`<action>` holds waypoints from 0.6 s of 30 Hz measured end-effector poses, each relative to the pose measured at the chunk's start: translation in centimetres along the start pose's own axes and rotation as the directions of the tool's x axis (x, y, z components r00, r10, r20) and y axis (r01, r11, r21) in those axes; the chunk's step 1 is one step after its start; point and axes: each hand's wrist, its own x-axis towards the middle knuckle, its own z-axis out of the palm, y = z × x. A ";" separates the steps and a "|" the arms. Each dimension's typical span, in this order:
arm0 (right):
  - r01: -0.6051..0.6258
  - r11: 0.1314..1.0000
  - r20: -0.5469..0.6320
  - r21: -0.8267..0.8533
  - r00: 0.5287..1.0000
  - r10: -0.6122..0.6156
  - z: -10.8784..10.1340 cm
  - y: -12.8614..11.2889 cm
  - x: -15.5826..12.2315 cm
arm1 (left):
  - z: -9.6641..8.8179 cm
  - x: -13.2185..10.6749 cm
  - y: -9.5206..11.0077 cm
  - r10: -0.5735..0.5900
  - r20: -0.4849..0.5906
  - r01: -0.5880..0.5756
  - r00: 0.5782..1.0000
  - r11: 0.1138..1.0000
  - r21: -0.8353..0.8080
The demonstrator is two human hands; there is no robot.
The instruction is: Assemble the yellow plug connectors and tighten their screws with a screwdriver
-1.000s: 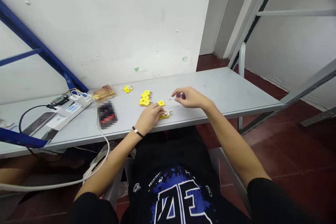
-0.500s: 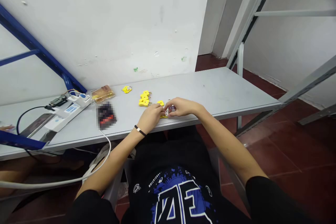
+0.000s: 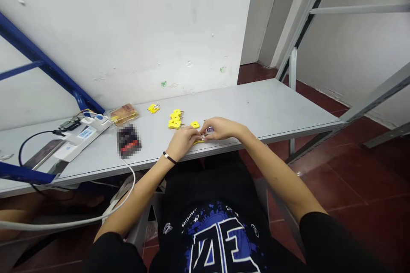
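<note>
Near the front edge of the table, my left hand [image 3: 182,140] pinches a small yellow plug [image 3: 199,141], mostly covered by the fingers. A small whitish part shows on it. My right hand [image 3: 222,129] is closed, thumb and fingertips meeting at the plug's right side; what they pinch is too small to make out. Under its curled fingers a small clear and purple item [image 3: 210,129] shows. A yellow plug piece [image 3: 195,124] lies just beyond the fingertips. To the left sit several yellow plugs [image 3: 175,124] with metal pins pointing right.
Farther back lie more yellow pieces [image 3: 153,108] and a clear packet [image 3: 124,114]. At left are a blurred-out dark object [image 3: 128,141], a white power strip [image 3: 83,134], a phone-like slab [image 3: 43,153] and cables. A blue post [image 3: 48,66] rises at left. A white cable [image 3: 133,181] hangs past my left arm.
My right fingertips have come closer to the left ones over the yellow plug. The view has shifted slightly; the other items stay in place.
</note>
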 end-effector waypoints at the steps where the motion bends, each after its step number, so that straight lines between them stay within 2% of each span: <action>1: 0.000 1.000 -0.007 -0.005 1.000 0.000 0.0 -0.1 0.0 | 0.0 0.1 -0.1 -0.009 -0.012 0.009 1.000 1.000 -0.028; 4: 0.003 1.000 -0.033 0.003 0.999 -0.003 0.1 -0.2 0.0 | -0.1 0.4 -0.5 -0.018 -0.025 0.016 1.000 0.997 -0.082; 11: -0.005 0.999 -0.058 0.050 0.998 0.008 0.1 -0.2 0.0 | -0.6 1.1 -1.7 0.099 0.032 -0.095 0.995 0.989 -0.113; 14: -0.001 0.999 -0.060 0.044 0.998 0.004 0.2 -0.2 0.1 | -0.8 1.5 -2.4 0.193 0.083 -0.195 0.978 0.981 0.017; 18: -0.004 0.999 -0.074 0.048 0.997 0.007 0.2 0.0 0.1 | -0.9 2.2 -3.0 0.310 0.189 -0.349 0.932 0.908 0.231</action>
